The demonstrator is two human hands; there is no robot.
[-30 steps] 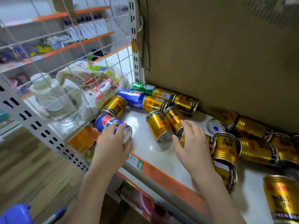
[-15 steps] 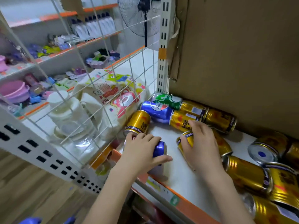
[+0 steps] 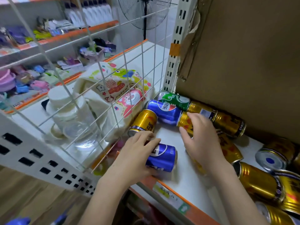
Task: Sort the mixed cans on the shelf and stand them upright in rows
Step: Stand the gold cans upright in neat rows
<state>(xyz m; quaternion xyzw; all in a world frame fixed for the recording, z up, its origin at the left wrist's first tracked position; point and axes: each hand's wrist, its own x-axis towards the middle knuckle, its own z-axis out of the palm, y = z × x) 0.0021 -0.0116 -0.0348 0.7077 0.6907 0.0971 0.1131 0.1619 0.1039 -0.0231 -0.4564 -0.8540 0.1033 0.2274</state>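
The left hand (image 3: pixel 134 158) has brought the blue can (image 3: pixel 162 157) off the wire side panel toward five o'clock, to the shelf's (image 3: pixel 175 138) front edge. The right hand (image 3: pixel 201 143) has left the front gold cans and reached toward eleven o'clock, its fingers now over a gold can (image 3: pixel 185 120) beside the rear blue one.

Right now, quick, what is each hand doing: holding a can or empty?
Left hand: holding the blue can near the shelf's front edge.
Right hand: curled over a gold can; whether it truly grips it cannot be told.
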